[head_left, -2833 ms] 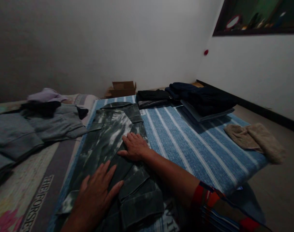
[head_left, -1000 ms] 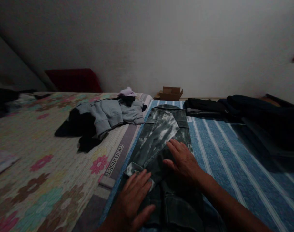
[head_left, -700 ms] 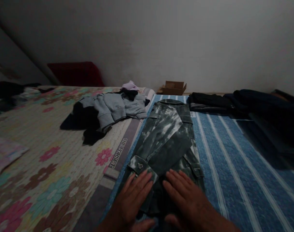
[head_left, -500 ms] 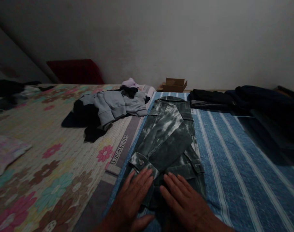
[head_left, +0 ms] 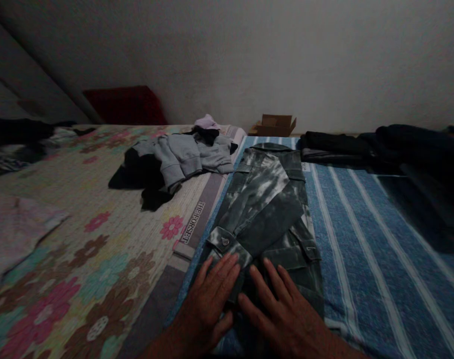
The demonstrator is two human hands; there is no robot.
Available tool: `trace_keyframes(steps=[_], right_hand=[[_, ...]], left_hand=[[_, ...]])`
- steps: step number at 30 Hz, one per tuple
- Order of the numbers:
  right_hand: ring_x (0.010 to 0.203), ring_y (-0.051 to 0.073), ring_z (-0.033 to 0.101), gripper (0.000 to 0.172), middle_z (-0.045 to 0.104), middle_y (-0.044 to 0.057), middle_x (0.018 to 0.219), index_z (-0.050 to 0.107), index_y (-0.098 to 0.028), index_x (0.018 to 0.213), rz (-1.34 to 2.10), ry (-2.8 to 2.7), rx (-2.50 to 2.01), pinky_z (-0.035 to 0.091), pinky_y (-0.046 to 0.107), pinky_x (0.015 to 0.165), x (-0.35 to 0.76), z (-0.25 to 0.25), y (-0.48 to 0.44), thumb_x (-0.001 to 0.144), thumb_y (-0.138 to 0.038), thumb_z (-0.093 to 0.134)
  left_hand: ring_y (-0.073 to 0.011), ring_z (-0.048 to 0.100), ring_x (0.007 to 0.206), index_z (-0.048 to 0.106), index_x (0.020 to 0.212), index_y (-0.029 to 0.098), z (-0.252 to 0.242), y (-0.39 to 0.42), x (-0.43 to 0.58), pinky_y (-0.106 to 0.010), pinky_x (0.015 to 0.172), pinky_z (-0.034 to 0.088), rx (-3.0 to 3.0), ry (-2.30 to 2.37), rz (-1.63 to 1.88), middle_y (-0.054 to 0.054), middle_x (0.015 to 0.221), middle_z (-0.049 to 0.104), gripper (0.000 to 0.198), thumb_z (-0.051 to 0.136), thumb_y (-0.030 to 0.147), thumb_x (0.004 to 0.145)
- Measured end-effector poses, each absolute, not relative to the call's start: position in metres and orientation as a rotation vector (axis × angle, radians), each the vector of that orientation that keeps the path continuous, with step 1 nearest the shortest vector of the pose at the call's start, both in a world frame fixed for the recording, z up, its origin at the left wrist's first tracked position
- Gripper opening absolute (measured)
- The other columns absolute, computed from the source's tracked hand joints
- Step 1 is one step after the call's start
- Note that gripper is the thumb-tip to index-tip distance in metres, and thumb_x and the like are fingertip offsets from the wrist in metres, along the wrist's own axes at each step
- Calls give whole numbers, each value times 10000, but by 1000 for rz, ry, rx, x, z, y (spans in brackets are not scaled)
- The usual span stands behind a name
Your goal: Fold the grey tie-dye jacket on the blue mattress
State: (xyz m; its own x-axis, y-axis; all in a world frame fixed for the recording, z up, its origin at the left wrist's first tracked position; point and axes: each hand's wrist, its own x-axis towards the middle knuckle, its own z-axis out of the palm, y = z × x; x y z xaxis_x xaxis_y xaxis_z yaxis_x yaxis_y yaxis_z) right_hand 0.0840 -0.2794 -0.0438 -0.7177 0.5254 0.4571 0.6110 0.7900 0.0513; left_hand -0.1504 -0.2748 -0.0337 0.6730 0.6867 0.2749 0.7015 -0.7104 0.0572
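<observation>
A dark grey and white mottled jacket lies folded into a long strip, its collar at the far end. One sleeve runs slantwise across it, ending in a buttoned cuff. My left hand rests on the near left part, fingers stretched out just below that cuff. On the near right part lies my right hand, palm down with its fingers spread. Both hands touch the fabric without gripping it. My forearms partly hide the jacket's near end.
Under the jacket is a blue striped cloth, beside a flowered sheet. Grey and black clothes lie heaped at left, and a pink garment farther left. Dark folded clothes sit at right. A cardboard box stands by the wall.
The view has turned slightly left, so the scene sits farther right. My right hand's fingers have spread more and bent a little on the jacket. The left hand stays flat.
</observation>
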Motion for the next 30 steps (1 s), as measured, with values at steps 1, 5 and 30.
trace_keyframes(steps=[1,5,30], right_hand=[[1219,408,494,421,515,151,1363,515,-246,1316,-280,-2569,-860,525,539,858,81,-42,-280,936,-415,453],[1203,414,507,408,514,177,1357,525,-199,1300,-287,-2588,-899,528,523,848,75,-40,-281,934,-368,460],[1232,285,508,462,511,200,1334,418,-120,1317,36,-2640,-960,512,396,943,81,-14,-260,859,-78,464]], left_hand=[[-290,307,1390,170,1492,104,-33,-275,-150,-546,1105,284,-2833,-1172,-426,-181,1469,397,769,474,80,787],[-281,286,1400,148,1495,108,-29,-276,-149,-547,1106,282,-2857,-1192,-371,-178,1478,384,790,464,55,774],[-246,439,1309,116,1518,121,-44,-260,-141,-468,1060,382,-2676,-1179,-631,-159,1387,507,754,299,46,790]])
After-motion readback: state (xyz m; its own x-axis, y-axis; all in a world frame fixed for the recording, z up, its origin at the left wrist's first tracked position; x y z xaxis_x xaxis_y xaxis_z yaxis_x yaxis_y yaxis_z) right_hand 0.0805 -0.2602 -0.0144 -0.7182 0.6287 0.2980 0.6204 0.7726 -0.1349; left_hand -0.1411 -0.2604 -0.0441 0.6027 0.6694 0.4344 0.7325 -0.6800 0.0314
